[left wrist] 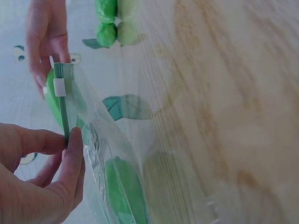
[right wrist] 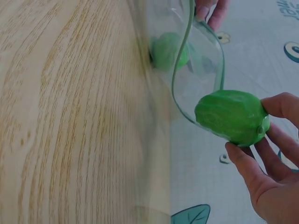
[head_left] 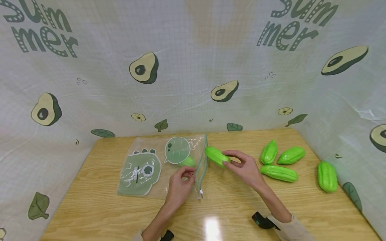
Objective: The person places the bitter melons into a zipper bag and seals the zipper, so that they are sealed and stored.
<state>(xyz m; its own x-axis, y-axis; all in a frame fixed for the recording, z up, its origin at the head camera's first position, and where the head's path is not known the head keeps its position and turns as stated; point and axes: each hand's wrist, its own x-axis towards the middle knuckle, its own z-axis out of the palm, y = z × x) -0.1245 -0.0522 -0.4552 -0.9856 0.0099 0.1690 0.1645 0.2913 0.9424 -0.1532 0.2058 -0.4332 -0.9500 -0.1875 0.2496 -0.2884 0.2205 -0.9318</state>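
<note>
My right hand point(head_left: 245, 169) holds a glossy green ribbed gourd point(head_left: 216, 156) by its near end, between thumb and fingers. The gourd's far end is right at the mouth of a clear zip bag point(head_left: 138, 175) printed with a green cartoon creature. My left hand point(head_left: 181, 185) pinches the bag's green zip edge between thumb and finger. In the right wrist view the bag mouth gapes in a loop beside the held gourd point(right wrist: 231, 116). Inside the bag lies another green gourd point(left wrist: 124, 191), seen through the plastic. A white slider point(left wrist: 59, 87) sits on the zip strip.
Three green gourds lie grouped at the right of the wooden table point(head_left: 99, 214): an upper one point(head_left: 269, 152), a right one point(head_left: 291, 155) and a lower one point(head_left: 278, 173). Another gourd point(head_left: 327, 176) lies by the right edge. A printed cloth point(head_left: 181, 100) surrounds the table's back and sides.
</note>
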